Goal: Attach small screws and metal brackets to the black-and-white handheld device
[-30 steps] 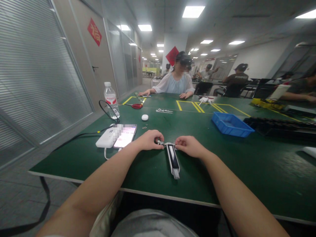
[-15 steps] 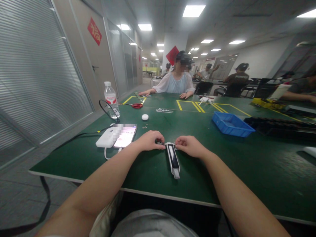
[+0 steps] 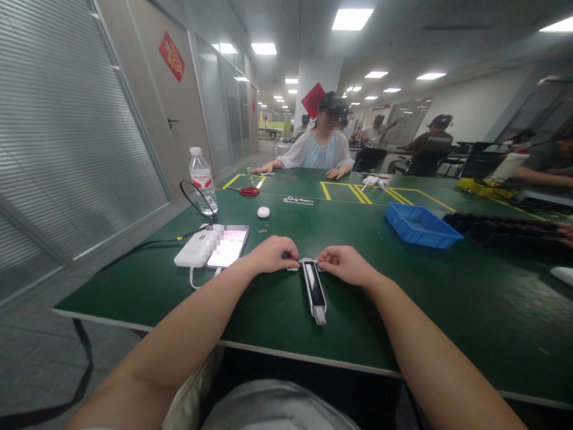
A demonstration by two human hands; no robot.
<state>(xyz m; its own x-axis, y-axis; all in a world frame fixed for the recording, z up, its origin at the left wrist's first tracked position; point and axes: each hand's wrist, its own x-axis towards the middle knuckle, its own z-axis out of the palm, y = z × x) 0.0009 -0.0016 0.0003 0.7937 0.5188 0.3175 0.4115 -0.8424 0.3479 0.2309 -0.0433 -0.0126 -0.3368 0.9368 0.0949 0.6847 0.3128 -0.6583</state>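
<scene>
A slim white device with a long black face [image 3: 314,283] lies on the green table, pointing toward me. A thin white cord or wire [image 3: 308,259] shows across its far end. At that end's left side, my left hand [image 3: 278,255] is closed in a pinch, its fingertips right beside the device. Below those fingertips a small pale flat piece [image 3: 293,269] shows on the table. On the other side my right hand [image 3: 341,263] also pinches with curled fingers, close against the device's far right corner. What either pinch holds is too small to make out.
On the left are a white power bank [image 3: 190,254], a phone [image 3: 229,248] and a water bottle [image 3: 203,182]. Beyond lie a white earbud case [image 3: 264,212], small rings [image 3: 262,230] and red-handled scissors [image 3: 249,192]. A blue tray [image 3: 421,226] stands right. A person [image 3: 320,149] sits opposite.
My left thumb and fingers have come together at the device's far end, and the pale piece beneath them now shows. My right hand and the device have hardly moved.
</scene>
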